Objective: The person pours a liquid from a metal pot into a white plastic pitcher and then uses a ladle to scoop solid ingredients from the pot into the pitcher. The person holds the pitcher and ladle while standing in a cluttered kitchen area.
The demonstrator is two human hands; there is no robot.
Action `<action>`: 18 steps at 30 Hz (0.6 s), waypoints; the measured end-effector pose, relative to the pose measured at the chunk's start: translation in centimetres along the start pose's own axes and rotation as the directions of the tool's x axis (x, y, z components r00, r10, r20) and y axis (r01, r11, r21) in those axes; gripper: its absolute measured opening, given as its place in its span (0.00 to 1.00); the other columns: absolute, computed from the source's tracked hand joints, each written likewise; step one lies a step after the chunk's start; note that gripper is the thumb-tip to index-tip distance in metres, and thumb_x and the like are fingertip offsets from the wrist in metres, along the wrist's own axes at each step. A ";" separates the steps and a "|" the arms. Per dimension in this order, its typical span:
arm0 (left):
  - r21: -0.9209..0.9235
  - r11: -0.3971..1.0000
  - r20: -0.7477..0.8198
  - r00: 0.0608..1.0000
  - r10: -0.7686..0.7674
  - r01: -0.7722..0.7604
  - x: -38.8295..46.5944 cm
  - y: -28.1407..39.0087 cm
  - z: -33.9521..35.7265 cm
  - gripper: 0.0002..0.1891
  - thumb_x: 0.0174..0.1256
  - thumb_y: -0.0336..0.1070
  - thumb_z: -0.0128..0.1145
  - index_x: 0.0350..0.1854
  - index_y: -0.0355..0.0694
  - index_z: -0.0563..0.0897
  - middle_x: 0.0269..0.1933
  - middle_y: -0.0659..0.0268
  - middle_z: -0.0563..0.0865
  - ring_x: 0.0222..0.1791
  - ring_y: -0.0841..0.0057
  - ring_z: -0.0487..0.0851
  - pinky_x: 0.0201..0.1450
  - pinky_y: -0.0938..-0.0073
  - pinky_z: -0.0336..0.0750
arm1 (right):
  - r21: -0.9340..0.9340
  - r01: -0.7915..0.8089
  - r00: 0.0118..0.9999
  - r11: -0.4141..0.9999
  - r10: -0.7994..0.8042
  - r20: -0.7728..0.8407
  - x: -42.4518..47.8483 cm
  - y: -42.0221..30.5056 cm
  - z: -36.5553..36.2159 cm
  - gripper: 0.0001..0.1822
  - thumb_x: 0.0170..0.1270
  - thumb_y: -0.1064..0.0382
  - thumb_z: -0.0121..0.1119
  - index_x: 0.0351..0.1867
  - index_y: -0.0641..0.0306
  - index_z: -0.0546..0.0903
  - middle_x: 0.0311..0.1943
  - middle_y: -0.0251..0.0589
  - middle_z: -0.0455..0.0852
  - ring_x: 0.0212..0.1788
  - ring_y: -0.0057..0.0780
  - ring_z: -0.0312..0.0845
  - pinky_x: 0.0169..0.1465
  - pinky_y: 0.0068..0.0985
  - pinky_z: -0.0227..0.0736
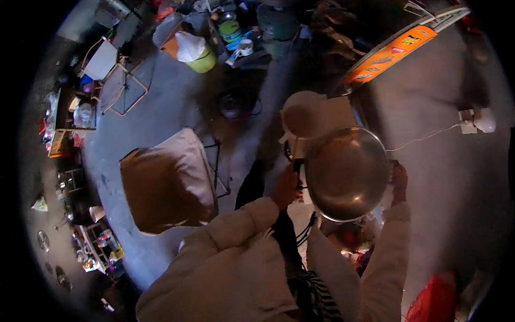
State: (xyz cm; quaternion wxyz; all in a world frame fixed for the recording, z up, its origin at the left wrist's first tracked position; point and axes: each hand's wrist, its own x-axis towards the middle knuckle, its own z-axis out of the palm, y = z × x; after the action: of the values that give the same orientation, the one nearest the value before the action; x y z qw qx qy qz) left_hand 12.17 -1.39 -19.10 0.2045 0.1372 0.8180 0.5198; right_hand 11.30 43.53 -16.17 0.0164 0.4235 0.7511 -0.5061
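A wide, round metal pan (347,175) with a bright rim is in front of me, its hollow side towards me. My left hand (286,186) grips it at the left, where a dark handle shows. At the opposite side my right hand (399,181) is closed around the pan's right edge; the handle there is mostly hidden by the fingers. Just beyond the pan, a pale round object (303,114), perhaps a bowl or lid, lies beside a flat tan surface (340,112). Reddish items, too dim to name, show below the pan between my forearms.
A seat with a pale cover (169,183) stands to the left. Farther off are a yellow-green bucket (202,61) with a white bag, a folding metal frame (126,90) and a white mug (245,47). On the right, a cord (422,137) runs to a white bulb-shaped fixture (485,120).
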 end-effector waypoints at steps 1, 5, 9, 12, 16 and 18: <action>0.223 0.966 -0.059 0.987 0.149 -0.132 -0.4 -1.9 0.6 0.25 0.71 0.38 0.39 0.65 0.31 0.55 0.45 0.51 0.76 0.36 0.60 0.79 0.38 0.66 0.79 | -0.067 -0.027 1.000 0.997 0.026 -0.012 -1.0 -1.0 0.7 0.18 0.58 0.57 0.54 0.50 0.58 0.77 0.23 0.32 0.76 0.21 0.19 0.70 0.21 0.20 0.68; -0.412 0.888 -0.050 0.968 -0.247 0.205 -1.5 0.1 -0.2 0.21 0.69 0.41 0.48 0.63 0.46 0.65 0.47 0.62 0.75 0.38 0.73 0.78 0.38 0.72 0.78 | 0.039 0.149 0.987 0.988 -0.152 0.060 -1.5 2.0 -0.1 0.22 0.60 0.53 0.53 0.53 0.61 0.75 0.28 0.28 0.75 0.27 0.20 0.69 0.28 0.20 0.67; -0.623 0.667 0.051 0.872 -0.487 0.409 -2.2 3.4 -3.9 0.18 0.71 0.44 0.44 0.59 0.44 0.69 0.40 0.65 0.76 0.32 0.78 0.77 0.35 0.76 0.76 | -0.061 0.173 0.982 0.983 -0.177 -0.071 -2.0 3.2 1.3 0.21 0.62 0.53 0.52 0.51 0.64 0.74 0.32 0.33 0.75 0.30 0.22 0.69 0.32 0.22 0.67; -0.403 0.875 -0.108 0.935 -0.337 0.268 -2.5 2.4 -5.7 0.16 0.72 0.46 0.43 0.51 0.42 0.75 0.31 0.68 0.76 0.28 0.82 0.74 0.30 0.79 0.72 | -0.270 0.075 0.982 0.960 -0.118 -0.149 -0.4 12.4 -2.1 0.19 0.63 0.58 0.51 0.51 0.67 0.73 0.39 0.44 0.77 0.37 0.31 0.74 0.39 0.31 0.69; -0.240 0.915 -0.181 0.910 -0.372 0.326 -1.3 -1.8 -8.4 0.13 0.69 0.45 0.45 0.43 0.46 0.80 0.39 0.64 0.80 0.41 0.74 0.77 0.44 0.70 0.71 | -0.344 0.070 0.963 0.936 -0.153 -0.222 -2.8 19.0 -1.7 0.16 0.61 0.62 0.52 0.48 0.68 0.74 0.43 0.54 0.78 0.45 0.46 0.74 0.49 0.38 0.70; -0.135 0.935 -0.204 0.914 -0.350 0.327 -0.2 -0.5 -10.3 0.14 0.70 0.46 0.44 0.43 0.46 0.80 0.38 0.64 0.80 0.41 0.73 0.78 0.44 0.70 0.71 | -0.143 0.226 0.936 0.963 -0.256 -0.241 -5.7 19.4 -1.1 0.15 0.61 0.62 0.52 0.47 0.68 0.75 0.44 0.55 0.78 0.47 0.48 0.74 0.51 0.39 0.70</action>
State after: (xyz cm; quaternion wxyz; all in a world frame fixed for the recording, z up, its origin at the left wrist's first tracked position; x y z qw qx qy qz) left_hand 7.40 -9.90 -15.64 0.2040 -0.0766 0.8208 0.5281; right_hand 28.07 43.38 -27.55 -0.1193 0.3886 0.8207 -0.4016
